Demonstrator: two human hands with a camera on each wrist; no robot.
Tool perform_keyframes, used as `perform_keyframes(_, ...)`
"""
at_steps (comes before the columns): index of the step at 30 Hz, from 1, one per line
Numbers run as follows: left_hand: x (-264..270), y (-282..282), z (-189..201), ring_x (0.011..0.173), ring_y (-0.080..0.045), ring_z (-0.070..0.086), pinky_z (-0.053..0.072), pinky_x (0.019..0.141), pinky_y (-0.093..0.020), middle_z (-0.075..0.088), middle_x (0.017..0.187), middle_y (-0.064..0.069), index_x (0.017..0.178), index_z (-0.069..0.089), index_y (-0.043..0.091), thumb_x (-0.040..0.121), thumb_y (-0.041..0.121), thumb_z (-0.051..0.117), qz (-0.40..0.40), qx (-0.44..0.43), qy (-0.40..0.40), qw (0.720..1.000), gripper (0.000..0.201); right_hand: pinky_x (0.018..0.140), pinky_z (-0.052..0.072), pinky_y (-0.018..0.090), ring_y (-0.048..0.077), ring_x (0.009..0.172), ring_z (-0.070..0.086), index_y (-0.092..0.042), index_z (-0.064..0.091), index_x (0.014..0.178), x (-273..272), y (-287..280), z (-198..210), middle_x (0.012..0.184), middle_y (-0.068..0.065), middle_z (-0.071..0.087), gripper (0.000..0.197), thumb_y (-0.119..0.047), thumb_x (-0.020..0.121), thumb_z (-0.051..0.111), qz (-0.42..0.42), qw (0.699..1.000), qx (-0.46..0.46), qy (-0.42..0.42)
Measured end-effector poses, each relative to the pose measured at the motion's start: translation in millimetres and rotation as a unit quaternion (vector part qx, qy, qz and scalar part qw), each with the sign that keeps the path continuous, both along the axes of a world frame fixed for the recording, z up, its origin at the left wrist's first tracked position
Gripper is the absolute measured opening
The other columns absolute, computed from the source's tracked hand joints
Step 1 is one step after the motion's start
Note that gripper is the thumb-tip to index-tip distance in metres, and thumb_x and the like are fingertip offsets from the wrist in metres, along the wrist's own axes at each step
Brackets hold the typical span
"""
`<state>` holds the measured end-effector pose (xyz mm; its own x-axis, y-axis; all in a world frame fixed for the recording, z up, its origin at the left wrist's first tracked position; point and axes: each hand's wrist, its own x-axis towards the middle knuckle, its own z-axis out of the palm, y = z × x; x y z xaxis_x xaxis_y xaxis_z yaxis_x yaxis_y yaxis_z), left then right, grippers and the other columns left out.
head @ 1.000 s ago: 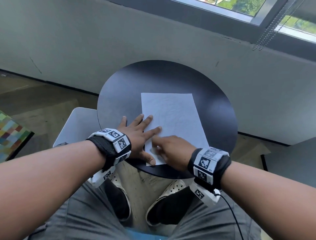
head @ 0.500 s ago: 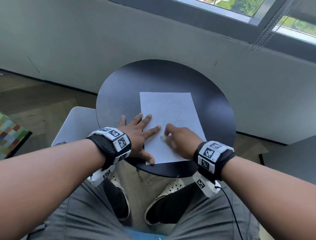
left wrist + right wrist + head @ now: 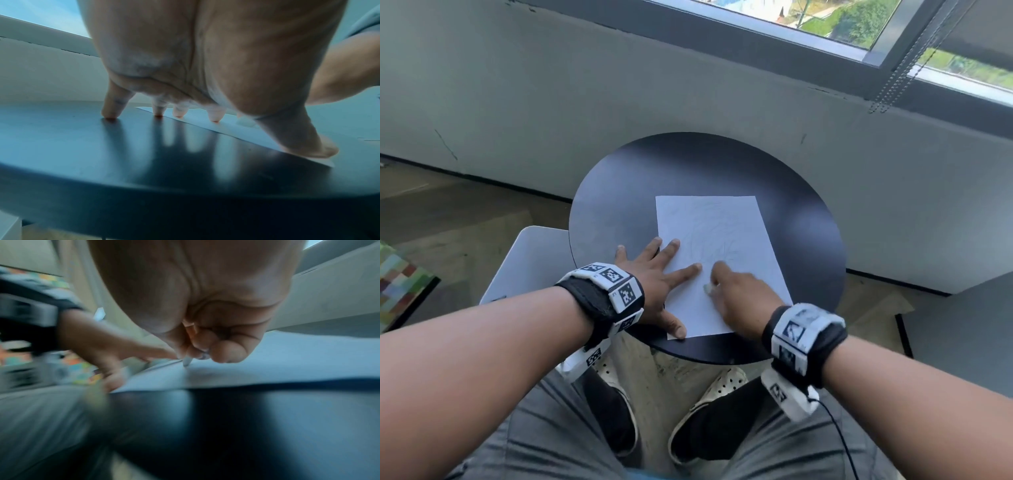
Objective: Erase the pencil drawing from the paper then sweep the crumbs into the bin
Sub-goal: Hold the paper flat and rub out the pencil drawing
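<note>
The head view looks down from above onto the table (image 3: 619,212) and paper (image 3: 722,233). Each wrist view sits low at the near table edge, under its palm, facing far. All three share the paper's near-left part.

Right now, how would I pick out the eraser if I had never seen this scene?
Find the round black table under the window, then the white sheet of paper lying on it. On the sheet's near half, the right hand pinches a small white eraser against the paper. It is the only loose thing on the sheet, just right of the flat left hand.
</note>
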<state>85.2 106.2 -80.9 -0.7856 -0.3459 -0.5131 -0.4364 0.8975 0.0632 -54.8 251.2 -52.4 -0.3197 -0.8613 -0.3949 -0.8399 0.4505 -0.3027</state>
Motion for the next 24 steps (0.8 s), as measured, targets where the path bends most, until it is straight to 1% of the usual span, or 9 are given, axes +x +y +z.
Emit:
perform_keyframes(2, 0, 0, -1, 0.149, -0.027, -0.024, 0.009, 0.109, -0.075, -0.032, 0.16, 0.003, 0.142, -0.022, 0.057, 0.052, 0.101, 0.043, -0.003, -0.005, 0.0, 1.0, 0.12, 0.068, 0.035, 0.036, 0.026, 0.078, 0.043, -0.017, 0.038, 0.109, 29, 11, 0, 0.102, 0.013, 0.061, 0.017, -0.033, 0.105, 0.036, 0.087, 0.996, 0.008, -0.022)
perform_keyframes(4, 0, 1, -1, 0.149, -0.027, -0.024, 0.009, 0.11, -0.075, -0.032, 0.16, 0.003, 0.142, -0.022, 0.057, 0.053, 0.101, 0.043, -0.004, -0.005, -0.003, 1.0, 0.119, 0.068, 0.037, 0.038, 0.03, 0.081, 0.048, -0.017, 0.039, 0.106, 31, 12, -2, 0.102, 0.013, 0.062, 0.018, -0.035, 0.104, 0.037, 0.103, 0.995, 0.005, -0.012)
perform_keyframes(8, 0, 2, 3, 0.149, -0.025, -0.025, 0.008, 0.111, -0.074, -0.032, 0.16, 0.005, 0.143, -0.021, 0.058, 0.053, 0.1, 0.045, 0.0, -0.003, -0.011, 1.0, 0.119, 0.083, 0.05, 0.044, 0.034, 0.089, 0.058, -0.021, 0.041, 0.105, -18, -6, -6, 0.102, 0.012, 0.062, 0.024, -0.044, 0.1, 0.04, -0.085, 0.996, -0.003, 0.01)
perform_keyframes(10, 0, 2, 4, 0.149, -0.025, -0.025, 0.008, 0.111, -0.074, -0.032, 0.16, 0.005, 0.142, -0.021, 0.058, 0.053, 0.1, 0.045, 0.001, -0.004, -0.01, 1.0, 0.119, 0.083, 0.051, 0.046, 0.035, 0.086, 0.059, -0.019, 0.04, 0.105, -23, -7, -5, 0.101, 0.013, 0.062, 0.022, -0.041, 0.101, 0.039, -0.112, 0.993, -0.02, 0.016)
perform_keyframes(13, 1, 1, 1, 0.149, -0.025, -0.025, 0.008, 0.11, -0.074, -0.033, 0.159, 0.004, 0.142, -0.023, 0.057, 0.054, 0.1, 0.045, -0.001, -0.007, -0.011, 1.0, 0.119, 0.075, 0.046, 0.04, 0.033, 0.083, 0.053, -0.016, 0.039, 0.113, 16, 4, -3, 0.1, 0.015, 0.061, 0.023, -0.036, 0.103, 0.037, 0.001, 1.0, -0.005, -0.022)
perform_keyframes(15, 2, 1, 0, 0.149, -0.025, -0.026, 0.008, 0.11, -0.073, -0.035, 0.158, 0.004, 0.142, -0.025, 0.057, 0.055, 0.1, 0.043, -0.007, -0.009, -0.014, 1.0, 0.118, 0.071, 0.043, 0.04, 0.033, 0.082, 0.052, -0.015, 0.039, 0.109, 35, 12, -2, 0.098, 0.015, 0.061, 0.022, -0.036, 0.104, 0.036, 0.068, 0.997, 0.006, -0.044)
perform_keyframes(18, 1, 0, 1, 0.148, -0.026, -0.026, 0.009, 0.11, -0.073, -0.036, 0.158, 0.004, 0.141, -0.026, 0.057, 0.053, 0.101, 0.041, -0.013, -0.008, -0.018, 1.0, 0.119, 0.083, 0.049, 0.043, 0.035, 0.092, 0.058, -0.019, 0.042, 0.109, 4, 5, -7, 0.104, 0.013, 0.061, 0.027, -0.045, 0.101, 0.041, -0.032, 0.999, 0.002, -0.034)
perform_keyframes(21, 1, 1, 2, 0.149, -0.026, -0.025, 0.009, 0.111, -0.073, -0.034, 0.159, 0.005, 0.141, -0.025, 0.058, 0.052, 0.102, 0.041, -0.01, -0.008, -0.018, 1.0, 0.119, 0.085, 0.052, 0.045, 0.034, 0.087, 0.06, -0.021, 0.041, 0.101, -37, 0, -4, 0.098, 0.01, 0.062, 0.024, -0.045, 0.099, 0.041, -0.166, 0.986, -0.013, -0.002)
perform_keyframes(24, 2, 0, 3, 0.149, -0.026, -0.025, 0.01, 0.111, -0.072, -0.034, 0.159, 0.005, 0.141, -0.025, 0.059, 0.052, 0.101, 0.043, -0.008, -0.007, -0.019, 1.0, 0.119, 0.085, 0.051, 0.045, 0.034, 0.087, 0.06, -0.02, 0.04, 0.104, -30, 1, -6, 0.101, 0.011, 0.063, 0.022, -0.042, 0.1, 0.04, -0.141, 0.99, -0.021, -0.008)
